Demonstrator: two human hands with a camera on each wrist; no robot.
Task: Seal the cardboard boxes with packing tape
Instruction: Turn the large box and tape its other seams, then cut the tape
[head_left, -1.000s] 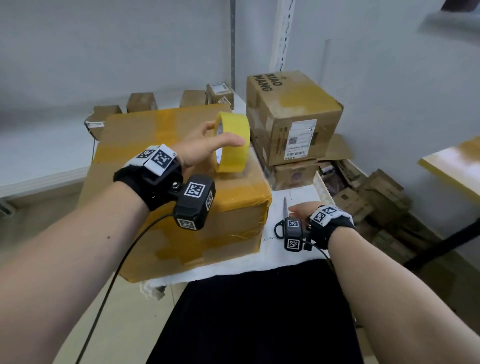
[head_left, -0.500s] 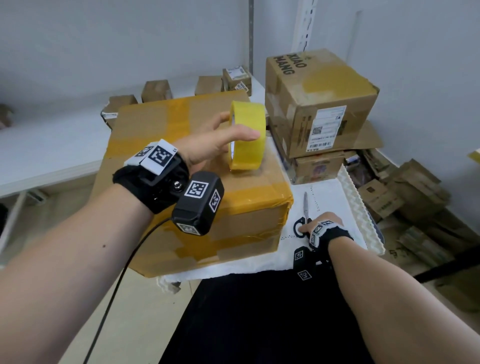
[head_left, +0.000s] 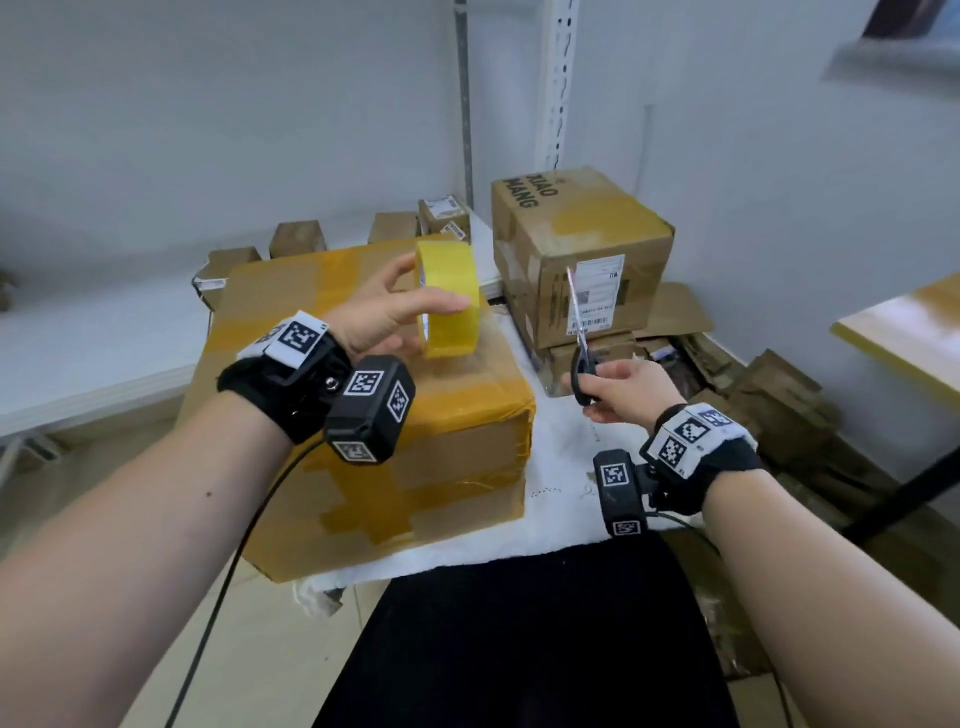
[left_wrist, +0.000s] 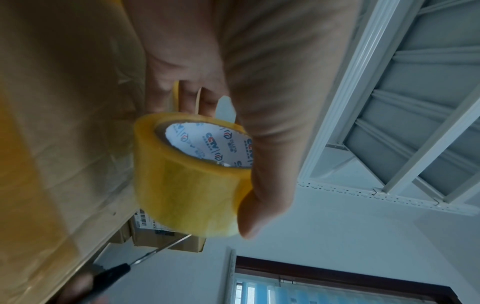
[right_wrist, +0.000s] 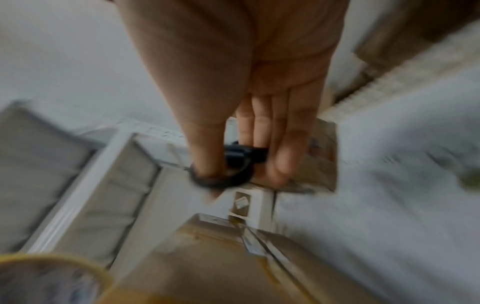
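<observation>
Gripping: left hand (head_left: 371, 319) fingers curl round tape roll (head_left: 448, 299), lifted over taped box (head_left: 374, 415) | right hand (head_left: 626, 389) fingers through scissors (head_left: 581, 338) handles, blades up | step: likely cutting tape; next: bring blades to strip, unseen here

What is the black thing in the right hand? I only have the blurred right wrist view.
Observer: Scissors. The right hand grips their handles, and the blades point up and away from the person.
Operator: And the yellow ring at my bottom left?
Observer: A tape roll, held by the left hand over the big taped box.
Operator: Do the blades touch the tape?
Observer: No. In the head view they are apart from the roll, to its right.
</observation>
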